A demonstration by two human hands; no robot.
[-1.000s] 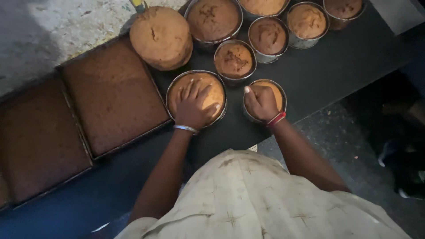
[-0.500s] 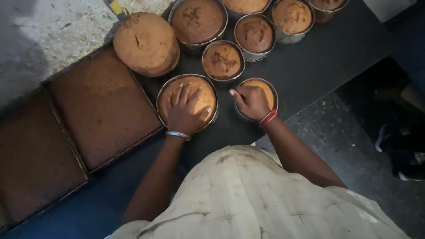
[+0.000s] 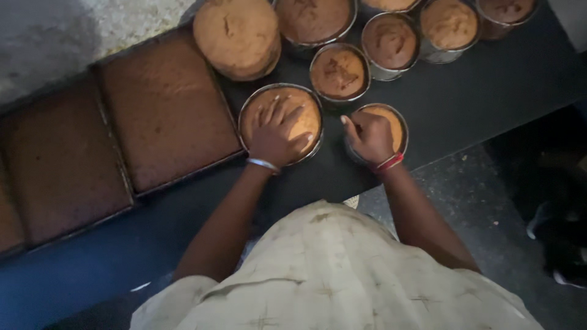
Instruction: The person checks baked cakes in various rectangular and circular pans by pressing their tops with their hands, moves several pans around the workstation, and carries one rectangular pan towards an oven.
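Still both hands in place: left hand (image 3: pixel 276 131) spread flat on round cake (image 3: pixel 306 119), right hand (image 3: pixel 369 135) curled over smaller cake (image 3: pixel 394 122).

To the left of the hands, two square trays of flat brown cake (image 3: pixel 168 110) (image 3: pixel 58 165) sit side by side on the dark table (image 3: pixel 465 104). Beyond the hands, a bare round cake (image 3: pixel 237 36) stands out of its tin, with a small tinned cake (image 3: pixel 339 72) just right of it. Further round tins of cake (image 3: pixel 449 24) line the far edge.
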